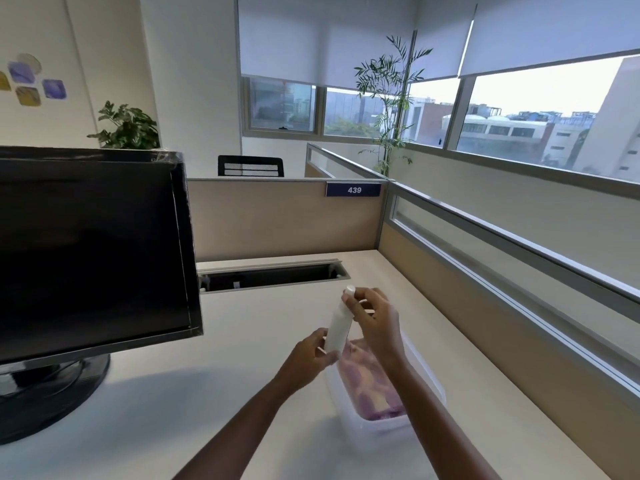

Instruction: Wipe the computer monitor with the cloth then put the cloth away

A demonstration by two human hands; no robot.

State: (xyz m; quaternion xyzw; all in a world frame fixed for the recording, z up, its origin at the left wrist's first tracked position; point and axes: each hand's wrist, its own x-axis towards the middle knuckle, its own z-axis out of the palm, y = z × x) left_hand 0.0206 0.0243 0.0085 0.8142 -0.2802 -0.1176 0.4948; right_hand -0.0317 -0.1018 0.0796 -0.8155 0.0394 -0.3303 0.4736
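A black computer monitor [90,251] stands on the left of the desk, its screen dark. A pink and purple cloth [372,386] lies folded inside a clear plastic box [388,429] near the desk's front. Above the box I hold a small white bottle [337,329] upright. My left hand [311,355] grips the bottle's lower part. My right hand [372,315] pinches its white cap at the top. Neither hand touches the cloth.
The monitor's round black base [52,396] sits on the white desk [166,403]. A cable slot [270,274] opens at the desk's back edge. Beige partition walls [287,220] close the desk at the back and right, with windows beyond.
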